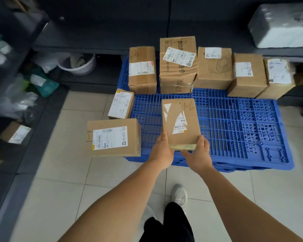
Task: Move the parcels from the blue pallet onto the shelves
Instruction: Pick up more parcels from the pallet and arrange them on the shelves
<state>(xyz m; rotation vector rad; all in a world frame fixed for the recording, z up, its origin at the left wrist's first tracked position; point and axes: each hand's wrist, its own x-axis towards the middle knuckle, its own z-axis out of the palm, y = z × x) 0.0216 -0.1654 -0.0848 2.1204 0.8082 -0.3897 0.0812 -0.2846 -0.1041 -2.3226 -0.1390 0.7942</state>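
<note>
A flat cardboard parcel point(180, 122) with a taped label is held above the blue pallet point(234, 130). My left hand point(162, 151) grips its near left corner and my right hand point(198, 154) grips its near right corner from below. Several brown parcels stand in a row along the pallet's far edge, among them a tall box point(177, 67) and a box marked with a handwritten number point(214, 69). Two more parcels sit at the pallet's left edge: a small one point(121, 104) and a larger one point(113, 137).
Dark shelves run along the left point(12, 95) with bagged parcels on them, and along the back wall point(103, 32). A grey wrapped parcel point(283, 25) lies on the right shelf. A white bucket point(78, 64) stands under the back shelf. The floor is tiled.
</note>
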